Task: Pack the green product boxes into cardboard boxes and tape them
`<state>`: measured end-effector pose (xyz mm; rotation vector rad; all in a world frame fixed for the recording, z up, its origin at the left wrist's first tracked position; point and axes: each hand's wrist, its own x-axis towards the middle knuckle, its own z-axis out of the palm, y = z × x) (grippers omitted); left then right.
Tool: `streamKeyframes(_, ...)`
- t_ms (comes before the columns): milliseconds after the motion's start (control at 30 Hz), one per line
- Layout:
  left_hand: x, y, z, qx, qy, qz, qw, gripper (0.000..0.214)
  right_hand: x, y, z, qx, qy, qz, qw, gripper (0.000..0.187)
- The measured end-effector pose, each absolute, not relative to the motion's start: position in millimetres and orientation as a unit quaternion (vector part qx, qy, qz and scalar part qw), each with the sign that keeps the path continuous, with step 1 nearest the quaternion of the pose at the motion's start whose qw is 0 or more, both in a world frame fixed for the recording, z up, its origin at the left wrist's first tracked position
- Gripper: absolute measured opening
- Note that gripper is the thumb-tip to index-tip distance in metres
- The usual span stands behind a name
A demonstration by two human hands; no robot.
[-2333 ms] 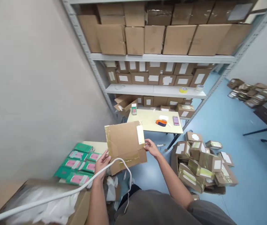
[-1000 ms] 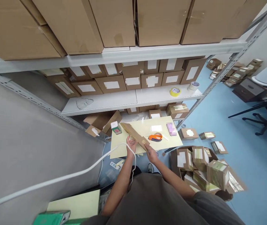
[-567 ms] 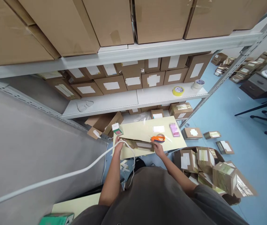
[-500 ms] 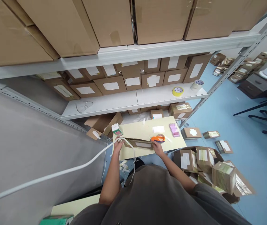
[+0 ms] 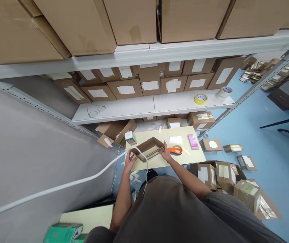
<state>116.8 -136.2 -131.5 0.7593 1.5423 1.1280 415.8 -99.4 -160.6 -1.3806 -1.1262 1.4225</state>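
Between my hands a cardboard box (image 5: 144,146) is spread into an open frame, its inside showing. My left hand (image 5: 129,160) grips its left end, and my right hand (image 5: 165,152) grips the right end. Close to my right hand lies an orange-handled tape dispenser (image 5: 175,150) on the pale yellow table (image 5: 159,164). A small green and white box (image 5: 130,137) stands beyond my left hand. Further right on the table are a white paper (image 5: 175,139) and a pink item (image 5: 193,141), partly blurred out. A white cord (image 5: 101,171) passes in front of the box's left part.
Behind the table rises a metal rack (image 5: 134,113) stacked with labelled cartons, holding yellow tape (image 5: 200,99) and clear glasses (image 5: 96,110). An opened carton (image 5: 114,130) sits left. Several taped boxes (image 5: 224,173) fill a large carton on the right floor. Green boxes (image 5: 63,233) lie lower left.
The cardboard has gone from nearly flat to an opened-out box shape between my hands. My view has shifted slightly, so the surroundings appear further right.
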Motion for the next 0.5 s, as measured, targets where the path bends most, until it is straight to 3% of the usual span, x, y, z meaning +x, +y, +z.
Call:
streamKeyframes(167, 129, -143, -139, 0.319, 0.644, 0.454, 0.526, 0.104, 415, -99, -161, -0.535, -0.437, 0.595, 0.411, 0.102)
streamKeyframes(333, 142, -128, -134, 0.354, 0.663, 0.445, 0.488, 0.107, 428, -116, -168, -0.529, -0.486, 0.57, 0.399, 0.089)
streamKeyframes(500, 149, -108, -130, 0.351, 0.687, 0.454, 0.447, 0.079, 442, -116, -169, -0.541, -0.531, 0.532, 0.377, 0.071)
